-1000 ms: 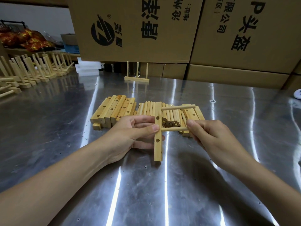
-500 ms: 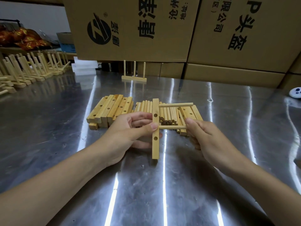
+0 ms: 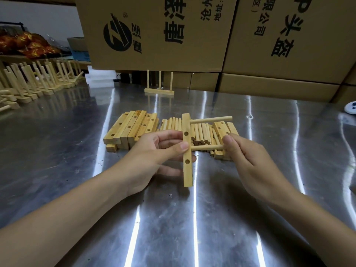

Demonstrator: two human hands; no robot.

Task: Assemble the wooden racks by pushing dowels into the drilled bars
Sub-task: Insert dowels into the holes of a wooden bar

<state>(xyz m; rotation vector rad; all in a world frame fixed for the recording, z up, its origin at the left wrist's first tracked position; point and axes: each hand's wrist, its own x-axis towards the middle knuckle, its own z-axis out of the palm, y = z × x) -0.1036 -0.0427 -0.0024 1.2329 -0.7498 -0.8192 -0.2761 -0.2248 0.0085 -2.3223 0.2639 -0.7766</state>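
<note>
The left hand (image 3: 154, 157) grips a square-edged drilled bar (image 3: 187, 176) of pale, smooth wood. The thumb presses its front face and the fingers curl behind. The bar runs lengthwise away from the viewer; whether its near end touches the table is unclear. Two round holes in its face are open.

The right hand (image 3: 252, 162) pinches the free end of a thin round dowel (image 3: 207, 147) between thumb and curled fingers. The dowel lies crosswise, and its other end meets the bar's side between the two open holes. A second dowel (image 3: 211, 119) sticks out sideways from the bar's far end, parallel to the first.

Just behind the hands, on the table, lie the loose parts. A stack of drilled bars (image 3: 131, 130) is on the left, its holes showing as dark dots. A heap of dowels (image 3: 200, 132) lies in the middle, with round cut ends facing the viewer. A few more bars (image 3: 221, 129) lie on the right, next to the heap.

The table (image 3: 192, 228) is brushed steel, scuffed and streaked with bright reflections. Farther back stands a finished rack (image 3: 159, 91), a flat base bar with three upright dowels. Many finished racks (image 3: 38, 81) crowd the far left edge. Large brown cardboard boxes (image 3: 163, 60) with black printing form a wall behind. A small white rounded object (image 3: 350, 108) sits at the right edge.
</note>
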